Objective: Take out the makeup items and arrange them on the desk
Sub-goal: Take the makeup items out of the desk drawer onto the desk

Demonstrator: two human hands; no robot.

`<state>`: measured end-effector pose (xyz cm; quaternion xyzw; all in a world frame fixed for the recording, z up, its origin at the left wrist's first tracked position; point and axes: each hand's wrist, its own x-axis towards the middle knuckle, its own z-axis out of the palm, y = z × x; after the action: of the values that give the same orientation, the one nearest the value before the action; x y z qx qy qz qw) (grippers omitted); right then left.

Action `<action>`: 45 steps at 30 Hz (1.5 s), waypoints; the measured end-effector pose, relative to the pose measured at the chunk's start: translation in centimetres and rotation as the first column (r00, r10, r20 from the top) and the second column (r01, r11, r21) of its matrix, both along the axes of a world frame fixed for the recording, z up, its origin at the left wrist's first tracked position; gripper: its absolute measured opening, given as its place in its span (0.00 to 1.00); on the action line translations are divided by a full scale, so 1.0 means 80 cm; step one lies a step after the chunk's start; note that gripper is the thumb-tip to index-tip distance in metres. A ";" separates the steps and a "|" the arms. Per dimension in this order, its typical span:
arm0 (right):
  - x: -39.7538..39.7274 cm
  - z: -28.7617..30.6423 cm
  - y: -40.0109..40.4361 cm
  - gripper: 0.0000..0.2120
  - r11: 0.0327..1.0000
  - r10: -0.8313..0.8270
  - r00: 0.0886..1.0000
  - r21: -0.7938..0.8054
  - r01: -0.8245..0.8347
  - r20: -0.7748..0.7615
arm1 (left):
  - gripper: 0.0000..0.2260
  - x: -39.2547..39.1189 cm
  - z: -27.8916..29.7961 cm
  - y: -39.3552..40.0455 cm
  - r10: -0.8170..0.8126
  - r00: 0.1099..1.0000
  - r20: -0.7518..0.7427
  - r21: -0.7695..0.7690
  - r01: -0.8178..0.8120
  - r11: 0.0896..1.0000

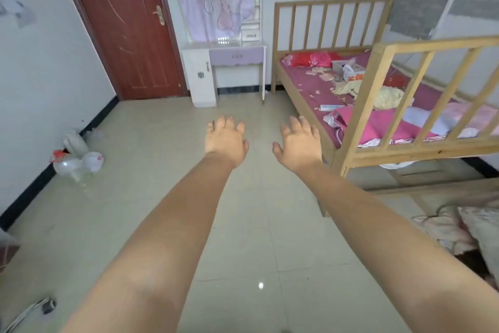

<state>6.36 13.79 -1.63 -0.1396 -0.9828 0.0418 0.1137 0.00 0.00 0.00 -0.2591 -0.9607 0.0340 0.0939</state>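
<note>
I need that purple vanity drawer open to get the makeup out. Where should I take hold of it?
Grip the small handle at the middle of the purple drawer front, coming straight from the front; the handle is the only protruding part, though too small to see in detail.

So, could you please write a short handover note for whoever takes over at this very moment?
Left hand and right hand: both open, empty, stretched out over the floor.
The desk stands against the far wall beside the door, its drawer shut; the hands are well short of it.
No makeup items can be made out; a white basket sits on the bed, contents unclear.
Done: nothing yet.
Left: find the items, take them out, arrange them on the desk.
</note>
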 end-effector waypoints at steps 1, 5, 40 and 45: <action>-0.018 -0.012 0.004 0.24 1.000 -0.008 0.999 0.012 0.007 0.034 | 0.22 -0.016 -0.011 0.007 0.001 1.000 0.025 -0.020 -0.001 1.000; -0.119 -0.065 0.042 0.24 1.000 0.003 0.993 -0.023 -0.001 0.122 | 0.23 -0.113 -0.069 0.041 -0.030 0.994 0.103 -0.029 0.033 0.999; -1.342 -0.067 0.436 0.25 0.997 -0.026 0.988 -0.072 0.038 0.149 | 0.23 -1.335 -0.074 0.401 0.108 0.990 0.094 0.004 -0.109 0.994; -1.531 -0.061 0.510 0.23 0.999 0.002 0.994 -0.051 0.003 0.110 | 0.23 -1.513 -0.074 0.468 0.118 0.986 0.117 0.012 -0.120 0.993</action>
<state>-116.12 54.59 -6.51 -0.1448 -0.9861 0.0593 0.0555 -121.05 37.45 -5.93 -0.2019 -0.9785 0.0155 0.0382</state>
